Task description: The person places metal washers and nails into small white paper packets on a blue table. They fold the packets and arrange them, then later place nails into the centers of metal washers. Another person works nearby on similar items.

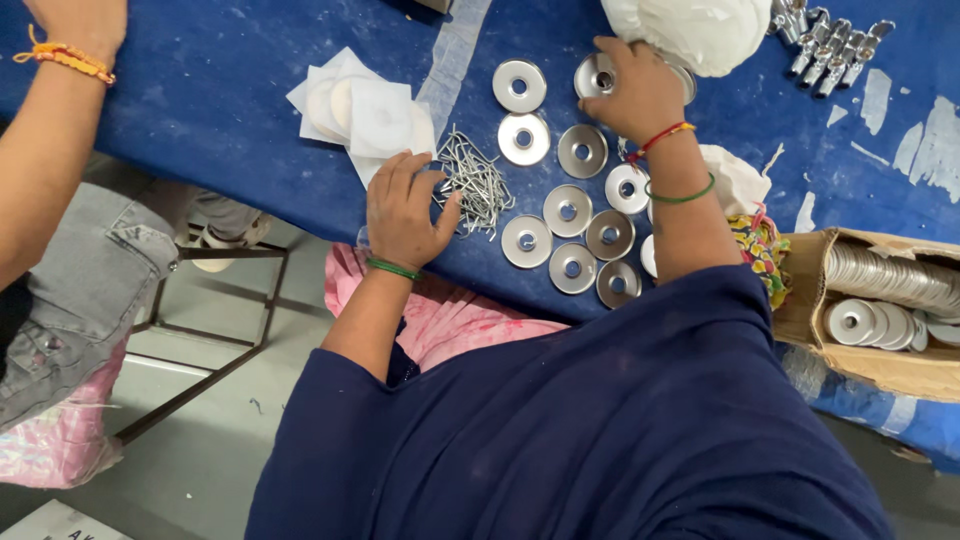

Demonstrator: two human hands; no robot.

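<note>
Head view: the person leans over a blue worktop with both arms stretched out from dark blue sleeves. The left hand lies near the worktop's near edge, fingers loosely curled and slightly parted, thumb spread out to the side. Its fingertips and thumb touch the near side of a heap of small bent metal wire clips, which lies just beyond and to the right of that hand. Whether it pinches any clip cannot be told.

The right hand reaches further across the worktop, fingers bent down and closed over a shiny round metal washer, which shows partly from under the fingertips at the hand's left side. Between the two hands, and beside the right forearm, a spread of flat steel washers lies singly on the blue surface, close together.

Beyond the left hand sits a stack of white paper squares. A white cloth bundle lies just past the right hand, and a cluster of metal bolts is at the far right. A cardboard box of stacked washers stands at the right edge. Another person's arm with an orange wristband enters at the left.
</note>
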